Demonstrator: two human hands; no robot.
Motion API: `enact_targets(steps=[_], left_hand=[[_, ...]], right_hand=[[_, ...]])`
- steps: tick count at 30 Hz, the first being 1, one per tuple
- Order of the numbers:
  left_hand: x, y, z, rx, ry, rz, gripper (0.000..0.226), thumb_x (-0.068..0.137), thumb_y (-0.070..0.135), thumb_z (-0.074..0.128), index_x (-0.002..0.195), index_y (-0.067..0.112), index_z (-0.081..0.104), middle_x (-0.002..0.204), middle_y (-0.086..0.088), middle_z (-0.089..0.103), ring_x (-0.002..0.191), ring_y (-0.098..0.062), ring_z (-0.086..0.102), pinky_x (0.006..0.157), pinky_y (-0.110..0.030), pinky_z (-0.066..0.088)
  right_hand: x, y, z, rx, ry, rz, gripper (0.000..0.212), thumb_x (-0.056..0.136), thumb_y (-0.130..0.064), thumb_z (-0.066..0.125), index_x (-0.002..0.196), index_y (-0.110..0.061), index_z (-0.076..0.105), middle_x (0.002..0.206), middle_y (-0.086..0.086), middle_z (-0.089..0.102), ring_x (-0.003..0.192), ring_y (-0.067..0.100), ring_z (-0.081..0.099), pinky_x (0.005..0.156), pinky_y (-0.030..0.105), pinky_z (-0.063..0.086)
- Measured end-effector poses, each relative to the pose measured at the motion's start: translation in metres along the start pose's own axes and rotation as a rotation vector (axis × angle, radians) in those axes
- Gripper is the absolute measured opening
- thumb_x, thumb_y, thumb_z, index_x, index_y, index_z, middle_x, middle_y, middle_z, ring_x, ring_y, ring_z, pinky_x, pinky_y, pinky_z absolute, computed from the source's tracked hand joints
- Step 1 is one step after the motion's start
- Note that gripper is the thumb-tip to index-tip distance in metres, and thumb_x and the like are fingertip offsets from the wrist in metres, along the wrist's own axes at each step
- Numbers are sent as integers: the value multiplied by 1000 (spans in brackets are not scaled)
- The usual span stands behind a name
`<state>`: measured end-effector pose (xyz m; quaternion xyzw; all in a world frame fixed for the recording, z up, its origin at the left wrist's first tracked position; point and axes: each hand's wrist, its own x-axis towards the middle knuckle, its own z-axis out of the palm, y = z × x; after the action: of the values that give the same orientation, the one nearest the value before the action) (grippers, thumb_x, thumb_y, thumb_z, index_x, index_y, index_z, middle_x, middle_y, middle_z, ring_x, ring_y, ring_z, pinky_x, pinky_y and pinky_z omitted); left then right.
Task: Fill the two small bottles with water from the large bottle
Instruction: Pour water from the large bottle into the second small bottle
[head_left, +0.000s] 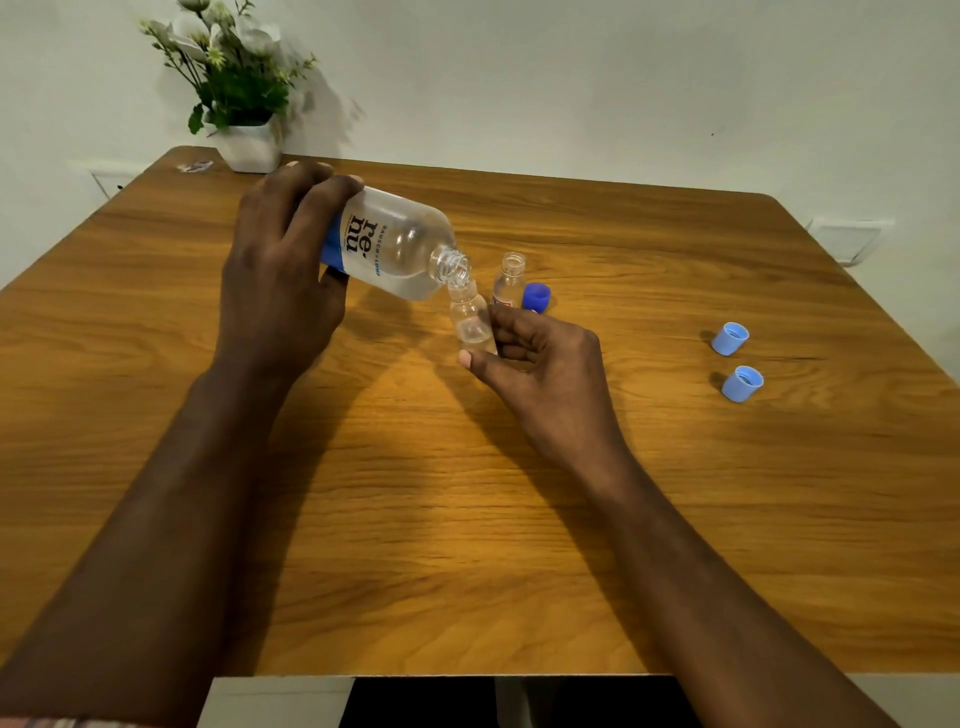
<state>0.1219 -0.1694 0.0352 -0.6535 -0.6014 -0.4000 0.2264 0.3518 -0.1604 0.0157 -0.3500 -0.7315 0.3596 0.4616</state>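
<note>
The large bottle (395, 244) lay tipped in the left hand (280, 260), which gripped its base end, its open neck touching the mouth of the near small bottle (471, 322). The right hand (540, 364) pinched that bottle, holding it tilted just above the table (519, 519). The other small bottle (509, 278) stood upright just behind, uncapped. The first fill seemed under way; whether water was flowing was unclear. Next would call for a slow, steady tilt, then shifting to the second bottle.

Both hands (283, 260) (540, 358) closed, gripping
</note>
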Motion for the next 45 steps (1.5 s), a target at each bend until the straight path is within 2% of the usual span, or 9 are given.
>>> enact_targets(steps=[3, 8, 14, 22, 29, 35, 45], left_hand=[[0, 0, 0, 1, 0, 1, 56, 78, -2, 65, 130, 8, 51, 131, -19, 51, 122, -33, 45, 92, -32, 42], [0, 0, 1, 0, 6, 8, 55, 78, -2, 66, 130, 7, 51, 131, -19, 51, 121, -33, 46, 92, -31, 42], [0, 0, 1, -1, 8, 2, 55, 78, -3, 65, 130, 8, 51, 131, -18, 51, 122, -33, 45, 92, -32, 42], [0, 1, -1, -8, 6, 4, 54, 78, -3, 64, 130, 7, 52, 130, -19, 51, 121, -34, 46, 91, -32, 42], [0, 1, -1, -6, 3, -1, 55, 78, -3, 64, 130, 7, 51, 131, -18, 51, 121, -34, 46, 90, -32, 42], [0, 1, -1, 0, 6, 6, 53, 79, -2, 64, 130, 7, 51, 130, -19, 51, 120, -34, 46, 90, -30, 42], [0, 2, -1, -4, 8, 5, 52, 80, -1, 64, 130, 7, 52, 130, -19, 51, 120, -35, 47, 91, -32, 42]], right_hand=[[0, 0, 1, 6, 7, -3, 33, 77, -5, 78, 109, -9, 71, 93, -18, 69, 90, -2, 69, 85, 21, 55], [0, -1, 0, 6, 1, 1, 33, 77, -4, 77, 109, -9, 71, 87, -26, 66, 87, -6, 68, 83, 21, 55], [0, -1, 0, 2, 2, 4, 33, 77, -5, 77, 109, -11, 71, 87, -28, 65, 88, -5, 68, 85, 22, 55], [1, -1, 1, 14, 4, 19, 35, 77, -5, 77, 111, -11, 71, 94, -16, 70, 90, 0, 70, 86, 25, 56], [0, -1, 1, 8, 3, 19, 35, 77, -6, 77, 110, -12, 71, 94, -16, 70, 90, 1, 70, 86, 28, 57], [0, -1, 1, 13, -6, 13, 35, 78, -7, 77, 112, -13, 71, 95, -17, 70, 91, -1, 69, 85, 23, 55], [0, -2, 0, 5, -7, 9, 32, 78, -9, 77, 110, -12, 71, 94, -17, 70, 91, 0, 69, 85, 25, 56]])
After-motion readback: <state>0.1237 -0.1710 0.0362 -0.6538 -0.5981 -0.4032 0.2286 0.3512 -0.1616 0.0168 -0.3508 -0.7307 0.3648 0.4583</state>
